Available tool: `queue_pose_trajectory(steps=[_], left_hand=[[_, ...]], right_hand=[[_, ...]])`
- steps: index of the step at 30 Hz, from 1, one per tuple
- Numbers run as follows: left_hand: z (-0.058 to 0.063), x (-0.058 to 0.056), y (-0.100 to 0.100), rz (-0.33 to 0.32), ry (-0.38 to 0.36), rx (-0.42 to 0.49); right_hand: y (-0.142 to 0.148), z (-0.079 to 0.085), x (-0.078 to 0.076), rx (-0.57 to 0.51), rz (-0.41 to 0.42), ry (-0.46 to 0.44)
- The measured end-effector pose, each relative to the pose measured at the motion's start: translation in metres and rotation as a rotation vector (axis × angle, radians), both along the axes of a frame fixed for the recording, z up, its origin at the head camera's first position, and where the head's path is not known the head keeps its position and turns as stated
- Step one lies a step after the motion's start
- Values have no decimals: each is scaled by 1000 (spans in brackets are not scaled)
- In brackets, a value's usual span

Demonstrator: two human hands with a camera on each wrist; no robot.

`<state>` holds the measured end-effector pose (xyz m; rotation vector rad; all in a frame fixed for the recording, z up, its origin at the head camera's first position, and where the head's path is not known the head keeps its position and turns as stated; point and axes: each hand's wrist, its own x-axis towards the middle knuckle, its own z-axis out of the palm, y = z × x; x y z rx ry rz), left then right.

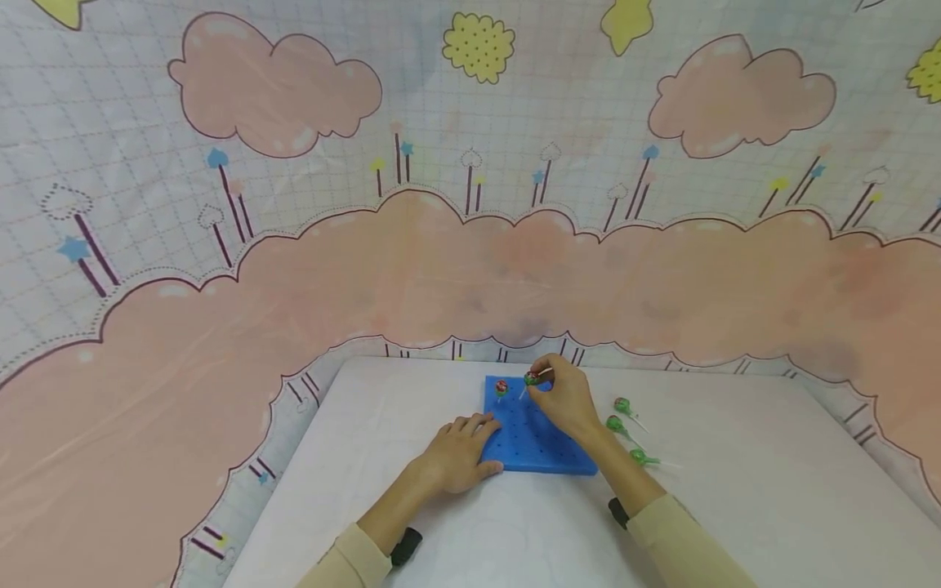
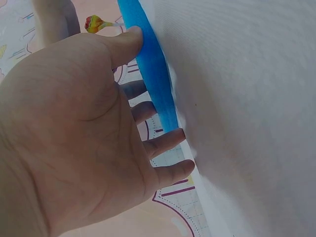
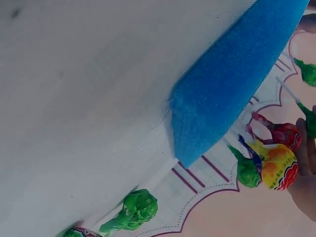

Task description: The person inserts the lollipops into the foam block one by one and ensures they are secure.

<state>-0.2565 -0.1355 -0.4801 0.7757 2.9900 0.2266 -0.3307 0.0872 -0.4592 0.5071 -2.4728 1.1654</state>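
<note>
My right hand (image 1: 566, 398) pinches a green-and-red lollipop (image 1: 531, 379) above the far part of a blue board (image 1: 515, 457) dotted with small holes. The lollipop's white stick points down at the board. To its left, another lollipop (image 1: 501, 387) stands upright in the board. My left hand (image 1: 459, 453) rests along the board's left side, its thumb (image 2: 129, 44) against the blue edge and the other fingers spread. In the right wrist view, a yellow lollipop (image 3: 279, 167), a red one (image 3: 286, 136) and a green one (image 3: 248, 170) stand together beyond the board's edge.
Right of the board, three lollipops lie on the white table (image 1: 353, 457): one far (image 1: 622, 405), one in the middle (image 1: 614, 424) and one nearer (image 1: 641, 457). Behind the table hangs a cloud-patterned cloth (image 1: 470, 269).
</note>
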Motion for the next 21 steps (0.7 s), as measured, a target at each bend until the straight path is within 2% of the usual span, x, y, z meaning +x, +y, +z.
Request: queue_pose_trajectory(steps=[11,21], left_hand=[[-1,5,-5,-4,-12,-8],[-2,8,-10,-15,-8,-16]], right_hand=[[-11,-2,5,-2,18,0],[-21,-4,10,49,-20,30]])
